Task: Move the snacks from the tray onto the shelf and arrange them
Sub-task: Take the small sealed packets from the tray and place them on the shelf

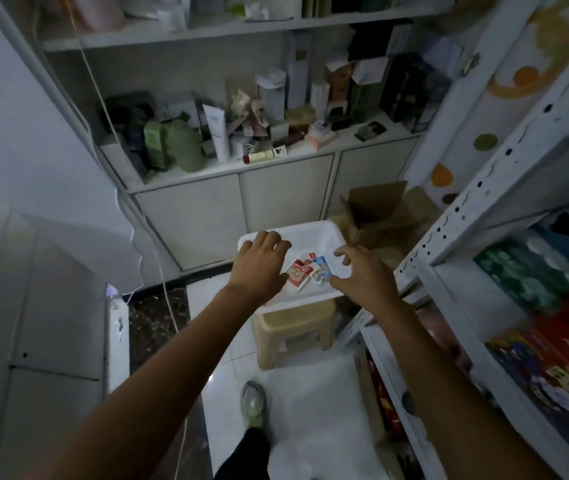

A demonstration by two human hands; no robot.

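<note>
- Dim, narrow storeroom with a pale tiled floor (310, 393) around the tray (314, 232), the landmark for everything below.
- Behind the tray: white wall cabinet (227, 188), its ledge crowded with tubes, boxes and bottles; apparently no part of the job.
- Right of the tray: white metal shelf (504, 157), already stocked with bright packs; close by, probably so that each snack needs only a short carry.
- Behind and right of the tray: open cardboard box (376, 213) on the floor.
- Under the tray: beige plastic stool (293, 330), likely there to raise the tray within easy reach.
- Over the tray's left half: left hand (259, 268), palm down, fingers spread and straight, gripping nothing; perhaps steadying the tray, though contact cannot be told.
- Over the tray's right half: right hand (362, 275), released, thumb and fingers curved wide apart either side of the blue snack packet (321, 268); judged a reach towards a pinch.
- Inside the tray, near its middle: red snack packet (299, 273), lying flat, just left of the blue one and seemingly touching it; both yet to be moved.
</note>
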